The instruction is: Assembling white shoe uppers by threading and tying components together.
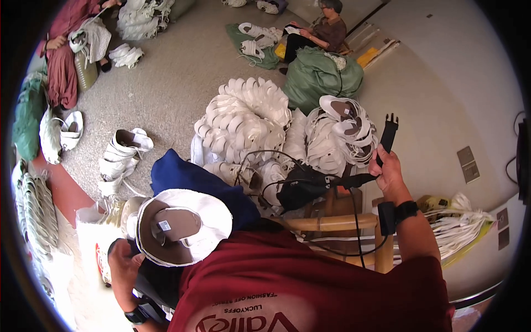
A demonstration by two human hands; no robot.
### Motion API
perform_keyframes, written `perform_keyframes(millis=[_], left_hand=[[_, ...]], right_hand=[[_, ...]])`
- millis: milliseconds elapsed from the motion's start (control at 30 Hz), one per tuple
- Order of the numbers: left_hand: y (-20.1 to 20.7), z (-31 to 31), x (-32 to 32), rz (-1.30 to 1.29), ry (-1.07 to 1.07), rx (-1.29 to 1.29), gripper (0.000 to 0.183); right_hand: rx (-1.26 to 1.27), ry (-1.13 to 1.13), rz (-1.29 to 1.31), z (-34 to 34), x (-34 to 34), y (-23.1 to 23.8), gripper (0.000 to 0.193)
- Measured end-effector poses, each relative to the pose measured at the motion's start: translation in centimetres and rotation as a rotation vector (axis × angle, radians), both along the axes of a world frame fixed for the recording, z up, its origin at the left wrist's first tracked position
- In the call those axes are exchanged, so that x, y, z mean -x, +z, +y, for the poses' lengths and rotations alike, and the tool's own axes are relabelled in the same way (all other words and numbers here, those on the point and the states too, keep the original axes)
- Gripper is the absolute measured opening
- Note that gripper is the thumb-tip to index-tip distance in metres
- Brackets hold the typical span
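My right hand (389, 171) is closed around a black strap (389, 135) with a prong buckle at its upper end. It is raised at the right, beyond a wooden chair (321, 223). Down at the lower left, my left hand (125, 265) has its fingers bent beside some black material; what they hold is hard to make out. Close to that hand sits a white shoe upper (217, 221), its opening facing up and a brown insole showing inside. Dark blue cloth (193, 180) lies behind the upper.
White shoe uppers (243, 119) are heaped ahead, with more bundled uppers (337, 135) beside them. A black bag (303, 187) with cables rests by the chair. A green sack (321, 77) stands farther back. Two people (327, 30) (61, 66) sit working with shoes. White laces (451, 227) lie right.
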State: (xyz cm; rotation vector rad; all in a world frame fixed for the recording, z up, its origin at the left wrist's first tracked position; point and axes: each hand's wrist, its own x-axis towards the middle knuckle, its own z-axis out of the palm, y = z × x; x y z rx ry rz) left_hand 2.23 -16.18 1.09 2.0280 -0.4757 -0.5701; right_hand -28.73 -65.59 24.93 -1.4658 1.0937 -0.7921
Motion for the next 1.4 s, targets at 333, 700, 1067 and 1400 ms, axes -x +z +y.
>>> perform_keyframes(millis=[333, 700, 1067, 1400], left_hand=[[16.3, -21.5, 5.4, -0.431, -0.651, 0.446, 0.047], [19.6, -34.1, 16.9, 0.366, -0.982, 0.813, 0.022], [28.2, -36.3, 15.7, 0.656, -0.714, 1.220, 0.023], [30.9, -37.8, 17.0, 0.747, -0.654, 1.430, 0.034]], right_hand=[[0.031, 0.377, -0.380, 7.1, -4.1, 2.3, 0.033], [0.022, 0.643, -0.535, 7.6, -4.1, 3.9, 0.031], [0.097, 1.119, -0.295, -4.5, 0.2, 2.4, 0.055], [-0.317, 0.651, -0.014, -14.8, 13.3, -10.9, 0.024]])
